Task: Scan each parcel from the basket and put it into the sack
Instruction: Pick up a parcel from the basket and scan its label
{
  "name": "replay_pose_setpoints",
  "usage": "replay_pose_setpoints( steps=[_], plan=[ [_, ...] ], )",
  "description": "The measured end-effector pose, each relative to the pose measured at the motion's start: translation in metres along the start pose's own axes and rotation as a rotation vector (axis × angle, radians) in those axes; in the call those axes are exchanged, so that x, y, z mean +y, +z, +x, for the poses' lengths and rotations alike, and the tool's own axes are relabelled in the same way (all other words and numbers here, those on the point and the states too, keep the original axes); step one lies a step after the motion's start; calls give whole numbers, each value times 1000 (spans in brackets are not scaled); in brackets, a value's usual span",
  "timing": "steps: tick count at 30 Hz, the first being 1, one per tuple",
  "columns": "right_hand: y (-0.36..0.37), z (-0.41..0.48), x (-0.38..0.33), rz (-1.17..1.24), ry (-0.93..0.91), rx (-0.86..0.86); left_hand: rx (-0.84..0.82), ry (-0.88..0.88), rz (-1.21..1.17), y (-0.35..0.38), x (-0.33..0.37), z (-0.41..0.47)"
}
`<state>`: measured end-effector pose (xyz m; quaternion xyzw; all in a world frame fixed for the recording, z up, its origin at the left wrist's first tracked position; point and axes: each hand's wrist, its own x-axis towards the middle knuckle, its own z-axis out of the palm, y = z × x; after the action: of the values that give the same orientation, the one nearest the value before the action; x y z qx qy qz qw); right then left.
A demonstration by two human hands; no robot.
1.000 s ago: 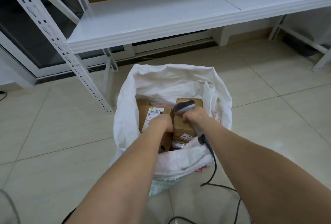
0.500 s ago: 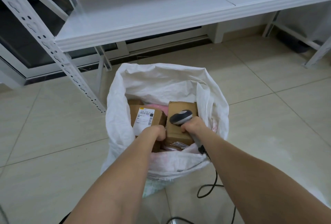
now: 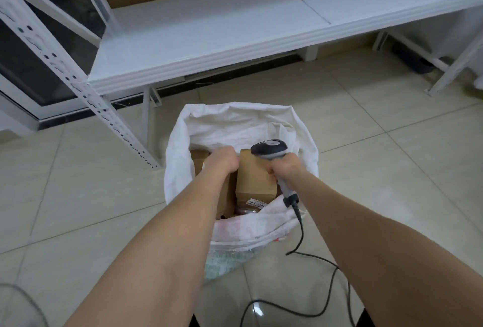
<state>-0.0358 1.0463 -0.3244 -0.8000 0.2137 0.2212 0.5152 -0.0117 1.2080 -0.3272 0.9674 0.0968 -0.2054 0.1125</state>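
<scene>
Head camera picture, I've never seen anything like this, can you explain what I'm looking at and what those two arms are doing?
There is no machine here. These are a person's bare arms, filmed by a camera worn on their head and looking down. A white sack stands open on the tiled floor in front of a white shelf. Brown cardboard parcels sit inside it. The right hand holds a corded barcode scanner over one parcel. The left hand reaches into the sack beside it, onto another parcel. Its fingers are hidden, so its grip can't be judged.
</scene>
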Motion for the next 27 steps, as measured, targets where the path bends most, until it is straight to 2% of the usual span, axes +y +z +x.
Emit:
replay_pose_setpoints(
  steps=[7, 11, 14, 20, 27],
  plan=[
    [-63, -74, -50, 281, 117, -16, -91, 38, 80, -85, 50, -55],
    [-117, -127, -83, 512, 157, -39, -91, 99, 71, -139, 101, -95],
    [-162, -167, -106, 599, 184, -20, -86, 97, 43, -184, 143, -130],
    [-258, -259, -150, 772, 189, 79, -110, 313, 155, -268, 237, -199],
    [-378, -349, -172, 993, 187, 319, -103, 522, 176, -324, 373, -288]
  ],
)
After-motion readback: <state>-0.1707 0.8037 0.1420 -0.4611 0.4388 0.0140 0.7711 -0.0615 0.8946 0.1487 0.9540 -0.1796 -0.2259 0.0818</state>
